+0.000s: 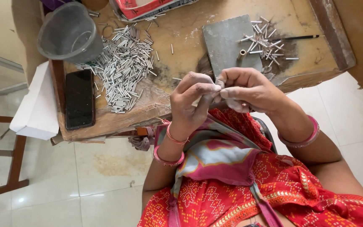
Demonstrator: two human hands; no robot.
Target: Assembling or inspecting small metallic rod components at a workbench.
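Both hands are raised together above the near table edge. The left hand and right hand are pinched on something too small to identify. The tube pile lies at ten o'clock, within reach; fewer tubes rest on a slab at twelve.

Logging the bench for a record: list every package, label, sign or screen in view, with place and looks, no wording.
Phone: lies flat at the workbench's left edge, beside the pile of small metal tubes; black rectangle, dark screen.
Printed packet: top edge of the bench, partly cut off; flat, red and white.
White box: left of the bench; plain, no visible label.
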